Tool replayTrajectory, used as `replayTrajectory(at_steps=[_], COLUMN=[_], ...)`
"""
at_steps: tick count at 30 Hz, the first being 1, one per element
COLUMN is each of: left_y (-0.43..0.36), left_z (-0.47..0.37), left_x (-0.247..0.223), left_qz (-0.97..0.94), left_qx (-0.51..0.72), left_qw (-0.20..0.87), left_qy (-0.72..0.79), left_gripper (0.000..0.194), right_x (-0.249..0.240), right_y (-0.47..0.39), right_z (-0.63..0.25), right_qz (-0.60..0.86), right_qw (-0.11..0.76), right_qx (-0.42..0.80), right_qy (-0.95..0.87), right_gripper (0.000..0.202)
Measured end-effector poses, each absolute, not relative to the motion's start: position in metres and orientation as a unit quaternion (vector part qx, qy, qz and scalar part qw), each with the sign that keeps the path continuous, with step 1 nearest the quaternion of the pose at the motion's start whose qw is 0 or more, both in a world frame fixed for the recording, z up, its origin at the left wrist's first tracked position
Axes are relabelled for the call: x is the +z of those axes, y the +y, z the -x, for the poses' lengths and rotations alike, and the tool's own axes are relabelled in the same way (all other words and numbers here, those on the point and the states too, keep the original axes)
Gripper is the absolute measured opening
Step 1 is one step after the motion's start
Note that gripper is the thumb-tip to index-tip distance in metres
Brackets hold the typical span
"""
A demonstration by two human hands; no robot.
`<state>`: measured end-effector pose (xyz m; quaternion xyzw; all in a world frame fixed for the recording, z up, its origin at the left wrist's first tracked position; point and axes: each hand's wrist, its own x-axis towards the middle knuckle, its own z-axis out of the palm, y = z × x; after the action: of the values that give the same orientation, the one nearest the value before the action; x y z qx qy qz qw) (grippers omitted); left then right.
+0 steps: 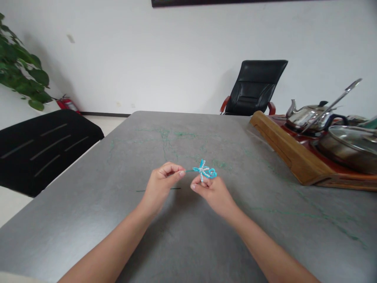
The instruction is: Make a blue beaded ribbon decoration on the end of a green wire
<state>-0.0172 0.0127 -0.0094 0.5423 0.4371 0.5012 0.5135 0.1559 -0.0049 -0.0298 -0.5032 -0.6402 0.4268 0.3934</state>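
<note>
My left hand (161, 181) pinches the thin green stem (190, 171) of a small ornament between thumb and forefinger. That ornament (203, 169) has bright blue loops and white, bead-like strips, resembling a flower or a bow, and it is held above the table. Just under it is my right hand (210, 190), with fingers curled in and thumb close to the forefinger. One white strip reaches down to the right fingers; whether they grip anything is hidden. A thin dark green stick (141, 191) lies on the table, partly behind my left hand.
Green thread-like marks or scraps (184, 134) spread over the grey table (188, 251). At the right stands a wooden tea tray (282, 153) with a metal kettle (309, 116) and a lidded pot (350, 147). A black chair (259, 84) is beyond the table, another black chair (44, 145) at the left.
</note>
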Motion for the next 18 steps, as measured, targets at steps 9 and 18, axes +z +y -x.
replayTrajectory(at_steps=[9, 18], left_y=[0.014, 0.005], left_z=[0.020, 0.016], left_x=[-0.013, -0.008], left_qz=[-0.574, -0.779], left_qx=[0.500, 0.430], left_qw=[0.417, 0.113], left_qy=[0.496, 0.443], left_gripper=[0.010, 0.011], right_x=[-0.019, 0.005], right_y=[-0.033, -0.041], right_z=[-0.136, -0.151], right_qz=[0.491, 0.447], right_qw=[0.370, 0.395], right_qx=[0.283, 0.153], right_qy=[-0.736, -0.788], right_gripper=[0.018, 0.022])
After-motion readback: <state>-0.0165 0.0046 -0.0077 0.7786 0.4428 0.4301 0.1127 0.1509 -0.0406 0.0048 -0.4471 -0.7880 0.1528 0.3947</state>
